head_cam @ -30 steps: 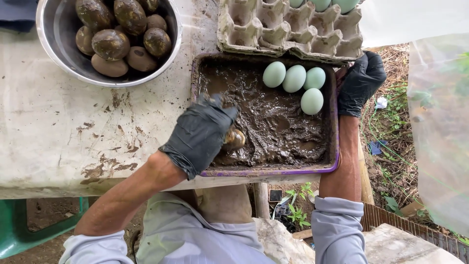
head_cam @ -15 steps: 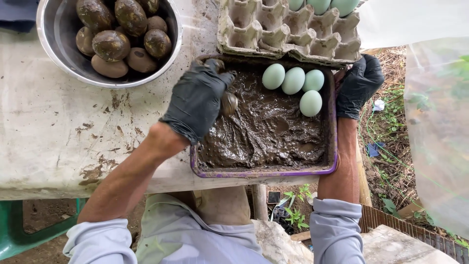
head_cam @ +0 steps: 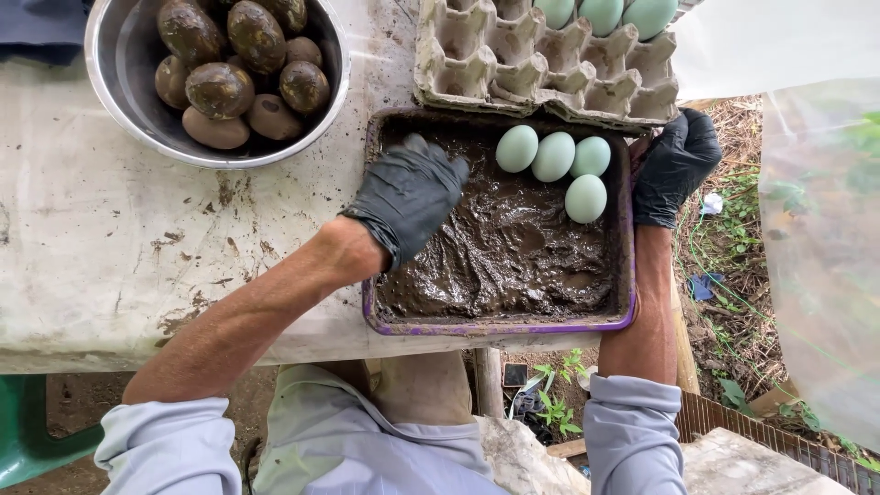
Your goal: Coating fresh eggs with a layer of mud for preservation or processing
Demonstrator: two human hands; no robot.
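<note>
Worktop (head_cam: 101, 266) is smeared with mud. The metal bowl (head_cam: 128, 119) at its far left corner already holds a pile of coated eggs (head_cam: 240, 64). The mud tray (head_cam: 500, 325) at the near edge still has four clean pale eggs (head_cam: 555, 158). Left hand (head_cam: 408, 197) hovers over the mud, grip loose and empty as far as I can tell; right hand (head_cam: 674, 165) clenches the tray's right rim.

Shot from a single head-worn camera, aimed almost straight down over the near edge of the table (head_cam: 110, 275), with chest and both sleeves filling the bottom of the frame. Held close, at arm's reach, the mud tray (head_cam: 500, 325) sitting mid-frame at the table's near right corner. Showed ground and weeds past the right edge.
</note>
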